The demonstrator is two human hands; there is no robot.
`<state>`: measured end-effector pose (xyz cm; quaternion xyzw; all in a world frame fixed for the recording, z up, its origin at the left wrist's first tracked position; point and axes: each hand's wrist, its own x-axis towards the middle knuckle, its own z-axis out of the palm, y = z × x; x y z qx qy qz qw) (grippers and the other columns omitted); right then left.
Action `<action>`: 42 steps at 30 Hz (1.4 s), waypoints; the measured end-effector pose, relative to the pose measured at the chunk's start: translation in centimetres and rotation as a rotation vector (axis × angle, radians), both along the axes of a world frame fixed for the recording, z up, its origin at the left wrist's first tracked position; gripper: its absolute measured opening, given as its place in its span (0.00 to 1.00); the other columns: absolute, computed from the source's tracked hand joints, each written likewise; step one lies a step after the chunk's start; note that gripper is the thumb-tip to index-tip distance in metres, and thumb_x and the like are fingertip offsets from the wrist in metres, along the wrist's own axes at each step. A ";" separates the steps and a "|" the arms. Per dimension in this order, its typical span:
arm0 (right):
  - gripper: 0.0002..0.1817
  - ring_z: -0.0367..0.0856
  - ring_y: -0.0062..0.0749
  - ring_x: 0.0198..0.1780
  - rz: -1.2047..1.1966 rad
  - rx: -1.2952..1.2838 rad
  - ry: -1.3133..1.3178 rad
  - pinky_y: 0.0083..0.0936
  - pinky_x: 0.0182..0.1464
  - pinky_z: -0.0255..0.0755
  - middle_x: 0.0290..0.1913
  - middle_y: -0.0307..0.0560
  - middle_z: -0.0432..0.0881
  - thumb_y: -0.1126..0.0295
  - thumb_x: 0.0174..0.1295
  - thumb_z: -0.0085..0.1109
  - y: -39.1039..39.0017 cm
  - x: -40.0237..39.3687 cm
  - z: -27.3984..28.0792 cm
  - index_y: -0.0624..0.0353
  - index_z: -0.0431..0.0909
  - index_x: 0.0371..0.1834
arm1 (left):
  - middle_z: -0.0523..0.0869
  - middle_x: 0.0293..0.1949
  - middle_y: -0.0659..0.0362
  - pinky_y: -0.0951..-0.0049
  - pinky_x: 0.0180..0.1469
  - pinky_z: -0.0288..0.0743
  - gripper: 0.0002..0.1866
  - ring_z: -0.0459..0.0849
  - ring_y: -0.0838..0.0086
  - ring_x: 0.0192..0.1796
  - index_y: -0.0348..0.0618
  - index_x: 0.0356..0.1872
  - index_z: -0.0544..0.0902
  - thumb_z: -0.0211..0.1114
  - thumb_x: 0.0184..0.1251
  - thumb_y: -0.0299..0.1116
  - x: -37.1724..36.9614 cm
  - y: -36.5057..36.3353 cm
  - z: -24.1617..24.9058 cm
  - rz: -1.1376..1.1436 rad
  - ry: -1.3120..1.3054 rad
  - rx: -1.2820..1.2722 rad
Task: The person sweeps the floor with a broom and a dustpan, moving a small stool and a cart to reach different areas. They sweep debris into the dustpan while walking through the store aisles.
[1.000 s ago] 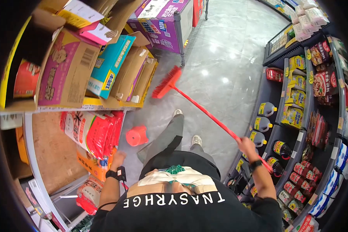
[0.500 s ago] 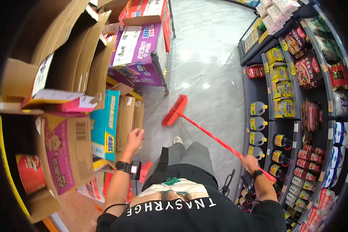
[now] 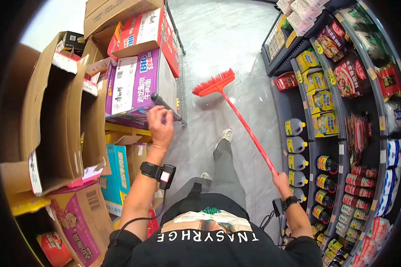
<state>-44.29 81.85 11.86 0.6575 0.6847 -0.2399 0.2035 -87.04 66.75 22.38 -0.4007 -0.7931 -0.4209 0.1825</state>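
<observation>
My right hand (image 3: pixel 281 183) is closed around the red handle of a broom (image 3: pixel 247 127), low on the right side of the aisle. The broom's head, with red bristles, points away from me and hangs over the floor. Loosely bent, my left hand (image 3: pixel 160 127) has a gap between thumb and fingers and holds nothing. It is raised on the left, just below the dark rounded post end of a wire rack (image 3: pixel 167 107) and beside a purple noodle carton (image 3: pixel 136 82).
On the left stand opened cardboard boxes (image 3: pixel 60 120), a teal carton (image 3: pixel 116 173) and a red carton (image 3: pixel 140 33). Shelves on the right hold grey jugs (image 3: pixel 294 144), dark bottles (image 3: pixel 326 182) and bagged goods (image 3: pixel 354 75). Shiny grey floor tiles (image 3: pixel 218 44) stretch ahead between them.
The broom head has lifted, turned and moved forward and right. My left hand has moved forward to the rack. One foot has stepped ahead, and the boxes have drawn nearer.
</observation>
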 end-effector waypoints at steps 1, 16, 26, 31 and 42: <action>0.27 0.74 0.55 0.39 0.026 0.013 0.020 0.40 0.40 0.68 0.32 0.61 0.76 0.46 0.52 0.43 1.8 -1.8 -1.0 0.62 0.78 0.30 | 0.74 0.35 0.54 0.67 0.43 0.63 0.05 0.70 0.62 0.40 0.39 0.24 0.74 0.61 0.49 0.28 -1.0 0.9 0.8 0.059 0.049 -0.020; 0.25 0.76 0.51 0.36 0.182 -0.090 0.135 0.40 0.39 0.68 0.30 0.58 0.77 0.47 0.52 0.43 23.4 -26.9 -15.3 0.60 0.77 0.30 | 0.77 0.21 0.55 0.75 0.29 0.68 0.08 0.75 0.73 0.24 0.35 0.27 0.75 0.58 0.54 0.31 -10.8 6.9 -4.0 0.578 -0.442 -0.441; 0.24 0.76 0.51 0.31 0.344 -0.146 0.206 0.39 0.35 0.69 0.24 0.56 0.77 0.44 0.50 0.45 26.9 -28.5 -33.0 0.55 0.78 0.26 | 0.69 0.23 0.67 0.86 0.28 0.61 0.06 0.67 0.85 0.26 0.40 0.29 0.72 0.59 0.49 0.24 -10.4 6.9 -3.6 0.749 -0.682 -0.431; 0.26 0.76 0.49 0.33 0.405 -0.145 0.361 0.37 0.36 0.68 0.25 0.56 0.77 0.42 0.51 0.44 28.3 -33.1 -41.9 0.57 0.78 0.26 | 0.71 0.23 0.66 0.86 0.27 0.63 0.04 0.68 0.85 0.25 0.39 0.32 0.71 0.54 0.57 0.26 -10.3 4.2 -3.8 0.753 -0.446 -0.474; 0.28 0.75 0.50 0.37 0.509 -0.025 0.560 0.37 0.40 0.68 0.30 0.57 0.77 0.43 0.53 0.40 31.3 -52.1 -56.9 0.58 0.77 0.30 | 0.75 0.22 0.52 0.78 0.24 0.70 0.08 0.73 0.71 0.22 0.35 0.28 0.72 0.49 0.56 0.30 -9.8 7.6 -6.2 0.728 0.126 -0.421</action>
